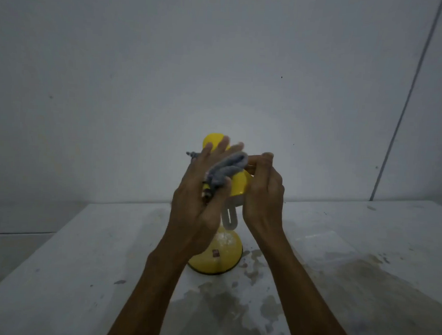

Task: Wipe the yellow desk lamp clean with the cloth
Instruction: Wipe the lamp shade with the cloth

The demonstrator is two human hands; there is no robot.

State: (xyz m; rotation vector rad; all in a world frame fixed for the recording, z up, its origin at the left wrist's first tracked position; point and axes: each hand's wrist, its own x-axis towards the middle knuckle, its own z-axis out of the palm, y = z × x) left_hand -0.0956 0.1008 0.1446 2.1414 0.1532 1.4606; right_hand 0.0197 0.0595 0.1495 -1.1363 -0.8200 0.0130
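Note:
The yellow desk lamp (218, 257) stands on the white table (86, 250), with a round yellow base, a white slotted neck and a yellow head raised in front of me. My left hand (199, 191) presses a grey cloth (227, 167) against the left side and top of the lamp head, fingers spread over it. My right hand (263, 191) grips the right side of the lamp head, its fingertips touching the cloth's upper end. Most of the head is hidden behind both hands.
The table top is stained, with wet-looking patches in front of and right of the lamp base. A plain grey wall stands close behind the table. A thin vertical line, perhaps a conduit (405, 103), runs down the wall at the right.

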